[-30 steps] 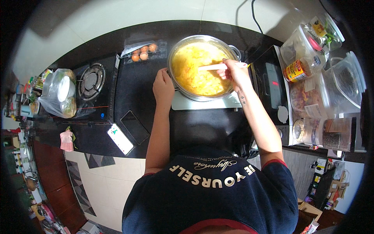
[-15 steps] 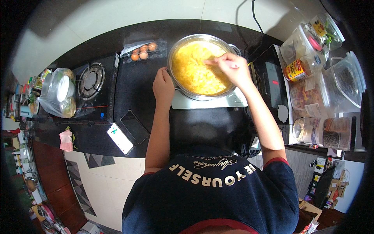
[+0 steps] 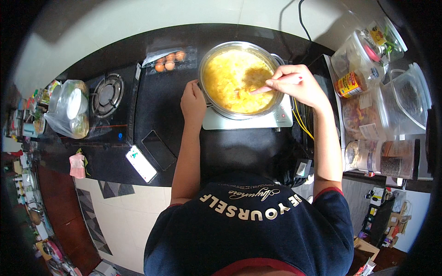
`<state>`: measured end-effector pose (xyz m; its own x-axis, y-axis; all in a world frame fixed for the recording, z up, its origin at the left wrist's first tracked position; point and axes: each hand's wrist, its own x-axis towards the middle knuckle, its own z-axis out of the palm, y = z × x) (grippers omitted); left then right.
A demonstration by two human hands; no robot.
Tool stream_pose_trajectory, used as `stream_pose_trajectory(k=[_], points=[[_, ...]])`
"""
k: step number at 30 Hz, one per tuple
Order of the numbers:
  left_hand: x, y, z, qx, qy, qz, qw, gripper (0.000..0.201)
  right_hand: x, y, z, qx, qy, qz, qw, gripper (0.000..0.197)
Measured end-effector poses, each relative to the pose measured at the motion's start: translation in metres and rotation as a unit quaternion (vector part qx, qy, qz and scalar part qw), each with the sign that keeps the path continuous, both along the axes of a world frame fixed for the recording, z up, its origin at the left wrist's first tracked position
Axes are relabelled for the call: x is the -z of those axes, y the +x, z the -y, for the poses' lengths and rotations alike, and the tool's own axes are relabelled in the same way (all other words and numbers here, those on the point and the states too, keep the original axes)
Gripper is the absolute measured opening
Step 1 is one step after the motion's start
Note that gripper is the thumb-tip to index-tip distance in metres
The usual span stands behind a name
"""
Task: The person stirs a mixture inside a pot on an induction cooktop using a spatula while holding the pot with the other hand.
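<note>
A wide steel pot [image 3: 202,87] stands on a white portable cooktop [image 3: 215,123]. Inside it is a yellow, lumpy mixture [image 3: 225,76], with a darker patch of liquid toward the right. My left hand [image 3: 192,101] is closed around the pot's left handle, which the fingers mostly hide. Over the pot's right rim, my right hand [image 3: 299,86] pinches a slim pinkish utensil [image 3: 261,90]. The utensil slants down to the left, and its lower end is sunk in the mixture, so its kind cannot be made out.
Left of the pot lies a clear pack of brown eggs [image 3: 169,57]. Farther left are a gas burner [image 3: 107,94] and a plastic bag [image 3: 73,110]. A phone [image 3: 141,164] rests near the counter's front edge. Clear containers [image 3: 361,108] and a yellow-labelled jar [image 3: 348,84] line the right side.
My right hand has moved right, and the utensil's end has shifted lower in the pot. A darker patch of liquid now shows in the mixture. My left hand stays at the handle.
</note>
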<state>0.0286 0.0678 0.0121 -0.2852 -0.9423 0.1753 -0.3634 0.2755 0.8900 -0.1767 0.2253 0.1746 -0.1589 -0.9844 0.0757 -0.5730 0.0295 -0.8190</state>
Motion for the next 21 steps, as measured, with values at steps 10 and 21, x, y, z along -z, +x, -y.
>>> stream_pose_trajectory(k=[10,21], points=[[-0.008,-0.002,-0.003,0.004,0.005,0.018,1.0,0.033,0.056,0.041,0.031,-0.164,-0.059,-0.147,0.974,0.019],[-0.01,-0.001,0.0,0.001,0.008,0.02,1.0,0.032,0.064,-0.007,0.062,-0.001,-0.023,-0.296,0.955,0.018]])
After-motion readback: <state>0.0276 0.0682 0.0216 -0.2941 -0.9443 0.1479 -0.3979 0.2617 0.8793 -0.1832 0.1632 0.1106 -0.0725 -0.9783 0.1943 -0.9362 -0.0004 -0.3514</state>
